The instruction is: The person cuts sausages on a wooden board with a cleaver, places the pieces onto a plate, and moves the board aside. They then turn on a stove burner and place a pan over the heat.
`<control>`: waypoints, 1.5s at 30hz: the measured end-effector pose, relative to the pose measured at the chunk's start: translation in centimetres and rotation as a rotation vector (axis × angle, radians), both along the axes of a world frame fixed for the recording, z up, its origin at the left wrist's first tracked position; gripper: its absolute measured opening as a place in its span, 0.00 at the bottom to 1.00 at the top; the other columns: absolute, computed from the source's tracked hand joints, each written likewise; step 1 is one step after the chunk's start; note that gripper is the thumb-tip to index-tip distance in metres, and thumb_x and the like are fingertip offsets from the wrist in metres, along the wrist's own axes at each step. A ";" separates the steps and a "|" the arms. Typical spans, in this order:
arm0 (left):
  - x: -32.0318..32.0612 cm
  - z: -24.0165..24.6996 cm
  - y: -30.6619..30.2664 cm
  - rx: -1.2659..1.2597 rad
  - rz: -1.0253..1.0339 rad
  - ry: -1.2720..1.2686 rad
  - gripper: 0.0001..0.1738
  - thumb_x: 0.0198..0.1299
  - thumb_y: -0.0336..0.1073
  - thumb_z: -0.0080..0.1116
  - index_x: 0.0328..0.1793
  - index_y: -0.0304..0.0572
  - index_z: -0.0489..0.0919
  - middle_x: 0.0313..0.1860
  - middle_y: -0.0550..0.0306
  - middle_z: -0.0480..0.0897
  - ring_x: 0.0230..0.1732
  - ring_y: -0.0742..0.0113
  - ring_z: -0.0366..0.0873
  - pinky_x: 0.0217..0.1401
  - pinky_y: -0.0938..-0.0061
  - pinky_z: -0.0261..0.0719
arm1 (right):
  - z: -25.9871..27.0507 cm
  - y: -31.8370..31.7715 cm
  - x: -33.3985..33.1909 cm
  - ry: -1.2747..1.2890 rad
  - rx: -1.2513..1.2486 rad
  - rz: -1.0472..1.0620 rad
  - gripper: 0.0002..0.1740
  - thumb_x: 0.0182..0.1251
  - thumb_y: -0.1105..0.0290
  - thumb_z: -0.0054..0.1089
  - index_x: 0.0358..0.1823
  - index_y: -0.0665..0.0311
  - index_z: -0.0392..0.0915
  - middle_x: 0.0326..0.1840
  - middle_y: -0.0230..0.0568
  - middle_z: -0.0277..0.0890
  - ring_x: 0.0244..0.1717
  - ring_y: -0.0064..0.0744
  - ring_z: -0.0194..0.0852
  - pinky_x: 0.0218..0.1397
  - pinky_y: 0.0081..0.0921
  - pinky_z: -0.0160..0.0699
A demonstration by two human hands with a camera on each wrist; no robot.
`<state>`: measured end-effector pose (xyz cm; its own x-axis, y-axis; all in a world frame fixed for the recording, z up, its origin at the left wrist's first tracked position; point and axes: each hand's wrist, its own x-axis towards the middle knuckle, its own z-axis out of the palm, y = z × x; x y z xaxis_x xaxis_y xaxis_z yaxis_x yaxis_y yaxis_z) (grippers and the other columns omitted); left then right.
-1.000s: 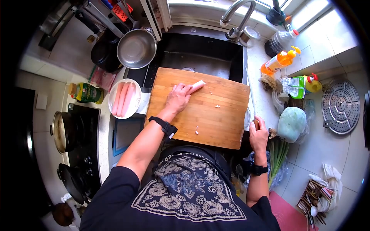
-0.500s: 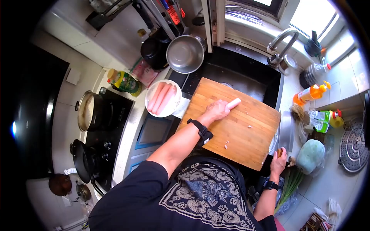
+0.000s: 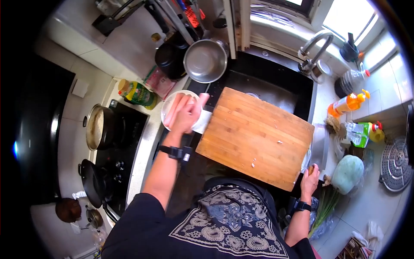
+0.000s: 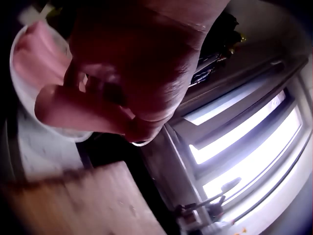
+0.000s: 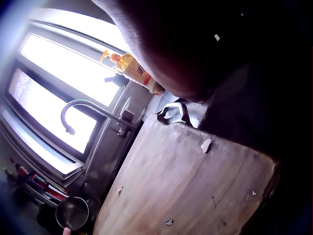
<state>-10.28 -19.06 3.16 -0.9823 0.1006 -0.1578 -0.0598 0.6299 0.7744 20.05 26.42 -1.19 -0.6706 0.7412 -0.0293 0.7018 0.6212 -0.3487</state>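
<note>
Over the right side of the white plate (image 3: 165,122), the left hand (image 3: 184,119) grips a pink sausage-like piece (image 3: 203,100), which juts out past its fingers. The left wrist view shows this piece (image 4: 80,111) between the curled fingers of the hand (image 4: 142,63), beside the plate's several pink pieces (image 4: 40,56). At the right edge of the wooden board (image 3: 258,134), the right hand (image 3: 309,181) holds a knife by its brown handle (image 3: 311,169); the broad grey blade (image 3: 320,146) lies along the counter. Small white bits are on the board.
Behind the board is a black sink (image 3: 276,93) with a faucet (image 3: 321,39). A metal pan (image 3: 206,61) hangs near the plate. The stove holds a pot (image 3: 100,127) and a black pan (image 3: 91,183). Bottles and a pale green melon (image 3: 347,174) stand at the right.
The left hand has moved left from the board to the plate, carrying the pink piece. The right hand has stayed by the board's right edge. The head view has turned.
</note>
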 end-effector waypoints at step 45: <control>10.0 -2.2 5.1 -0.394 -0.461 0.284 0.17 0.55 0.31 0.63 0.51 0.39 0.78 0.56 0.49 0.74 0.59 0.47 0.72 0.61 0.60 0.74 | 7.8 -2.7 3.8 0.335 -0.347 0.288 0.25 0.61 0.69 0.67 0.59 0.69 0.75 0.53 0.54 0.80 0.53 0.48 0.82 0.58 0.34 0.78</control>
<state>-0.28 -13.94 0.95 -0.8616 0.5075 -0.0104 0.4551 0.7814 0.4270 23.85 23.76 6.65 -0.8594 0.5112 0.0104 0.3364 0.5806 -0.7415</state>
